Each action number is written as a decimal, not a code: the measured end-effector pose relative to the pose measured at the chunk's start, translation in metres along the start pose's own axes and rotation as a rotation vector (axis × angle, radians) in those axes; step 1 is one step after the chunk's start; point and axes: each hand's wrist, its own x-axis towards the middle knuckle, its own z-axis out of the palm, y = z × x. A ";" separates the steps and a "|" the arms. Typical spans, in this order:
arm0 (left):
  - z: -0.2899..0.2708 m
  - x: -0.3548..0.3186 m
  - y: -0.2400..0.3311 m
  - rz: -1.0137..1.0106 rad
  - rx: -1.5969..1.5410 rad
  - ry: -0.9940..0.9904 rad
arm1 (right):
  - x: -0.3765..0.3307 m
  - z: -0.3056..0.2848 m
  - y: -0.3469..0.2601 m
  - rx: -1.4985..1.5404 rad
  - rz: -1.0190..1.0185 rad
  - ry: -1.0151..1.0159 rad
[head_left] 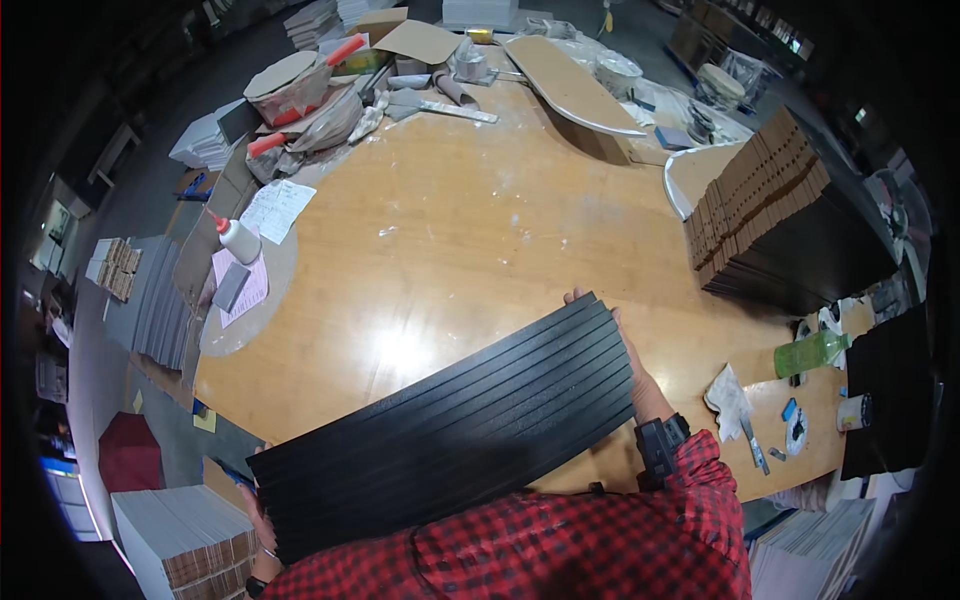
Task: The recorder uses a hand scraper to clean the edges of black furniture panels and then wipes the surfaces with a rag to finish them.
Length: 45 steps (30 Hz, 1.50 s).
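Observation:
A long black panel [440,430] with grooves running along its length lies slantwise before my body, its right end farther away than its left. My right hand [645,385] grips the far right end, with fingertips showing over the top edge. At the other end, my left hand [262,520] holds the panel's left edge; much of that hand is hidden behind the panel. The panel's lower edge is close to my red checked shirt. On the right stands a stack of black panels [800,240] with brown, notched ends.
The wooden table [450,200] carries a glue bottle [238,240] and paper sheets [278,208] at left. A curved board [575,85], scrapers [440,106] and bags lie at the back. At right are a green bottle [810,353], a rag [727,400] and a knife [756,448].

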 end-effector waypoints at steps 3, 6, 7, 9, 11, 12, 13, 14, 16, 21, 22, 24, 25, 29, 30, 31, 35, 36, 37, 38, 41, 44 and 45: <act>0.013 -0.001 0.000 0.028 -0.028 0.044 | -0.001 0.007 0.010 0.132 -0.012 -0.012; 0.019 -0.002 -0.004 0.032 -0.070 0.076 | -0.003 -0.005 0.018 0.106 0.047 0.138; 0.020 0.000 -0.005 0.034 -0.078 0.082 | -0.002 -0.008 0.019 0.057 0.062 0.181; 0.023 0.000 -0.007 0.028 -0.094 0.091 | -0.003 -0.014 0.015 -0.060 0.084 0.244; 0.024 0.000 -0.009 0.021 -0.107 0.097 | -0.006 -0.006 -0.003 -0.428 -0.023 0.299; 0.023 0.000 -0.011 0.022 -0.117 0.102 | -0.017 0.019 -0.028 -0.734 -0.133 0.325; 0.022 -0.005 -0.010 0.033 -0.116 0.121 | -0.021 0.040 -0.044 -1.025 -0.245 0.324; 0.022 -0.007 -0.011 0.041 -0.120 0.130 | -0.028 0.053 -0.052 -1.236 -0.380 0.225; 0.021 -0.009 -0.011 0.044 -0.131 0.145 | -0.046 0.096 -0.063 -1.716 -0.350 -0.111; 0.018 -0.009 -0.011 0.048 -0.164 0.171 | -0.067 0.110 -0.041 -1.958 -0.346 -0.350; 0.017 -0.010 -0.012 0.049 -0.170 0.170 | -0.073 0.101 -0.049 -2.010 -0.351 -0.282; 0.017 -0.010 -0.014 0.051 -0.176 0.168 | -0.081 0.088 -0.052 -2.045 -0.409 -0.148; 0.017 -0.010 -0.015 0.050 -0.183 0.169 | -0.085 0.084 -0.050 -2.034 -0.460 -0.081; 0.017 -0.009 -0.019 0.050 -0.201 0.166 | -0.089 0.103 -0.033 -1.839 -0.445 -0.083; 0.018 -0.007 -0.021 0.050 -0.204 0.171 | -0.088 0.114 -0.027 -1.801 -0.409 -0.123; 0.018 -0.004 -0.020 0.057 -0.210 0.165 | -0.085 0.126 -0.022 -1.775 -0.457 -0.199; 0.022 -0.007 -0.019 0.074 -0.226 0.174 | -0.067 0.070 -0.050 -1.886 -0.382 0.032; 0.023 -0.007 -0.019 0.079 -0.227 0.181 | -0.064 0.036 -0.055 -1.474 -0.229 0.206; 0.024 -0.004 -0.020 0.074 -0.233 0.171 | -0.061 0.005 -0.057 -1.057 -0.081 0.354; 0.023 -0.001 -0.019 0.068 -0.231 0.160 | -0.059 -0.009 -0.055 -0.896 -0.088 0.343; 0.013 -0.005 -0.017 0.061 -0.137 0.095 | -0.034 0.002 -0.025 -0.556 -0.184 0.083; -0.006 -0.012 -0.017 -0.029 -0.109 0.106 | -0.026 -0.049 0.022 0.054 0.021 0.299; -0.011 -0.012 -0.016 -0.083 -0.155 0.134 | -0.028 -0.048 0.016 -0.031 0.026 0.057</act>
